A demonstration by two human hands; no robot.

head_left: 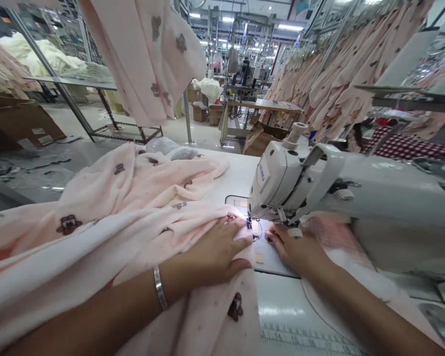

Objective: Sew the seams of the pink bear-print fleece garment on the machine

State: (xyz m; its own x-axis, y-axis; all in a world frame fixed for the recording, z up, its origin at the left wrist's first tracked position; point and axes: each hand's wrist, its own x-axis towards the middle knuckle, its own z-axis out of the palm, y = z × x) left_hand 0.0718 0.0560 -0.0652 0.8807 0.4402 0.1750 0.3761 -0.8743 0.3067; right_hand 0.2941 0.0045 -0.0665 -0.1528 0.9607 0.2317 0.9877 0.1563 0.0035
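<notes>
Pink fleece fabric (107, 237) with small printed bears lies in folds over the left of the sewing table. My left hand (222, 247) rests flat on it with fingers spread, fingertips close to the lit presser foot (249, 222). The fabric's edge runs along the left side of the foot. My right hand (292, 244) is on the other side of the needle, under the head of the white sewing machine (300, 178). Its fingers are bent together near the needle plate (272, 259); whatever they may hold is hidden.
More pink fabric (144, 54) hangs above the table at the left, and a rack of pink pieces (341, 84) stands at the right. A ruler strip (304, 338) runs along the front of the table. Cardboard boxes (18, 126) sit on the floor.
</notes>
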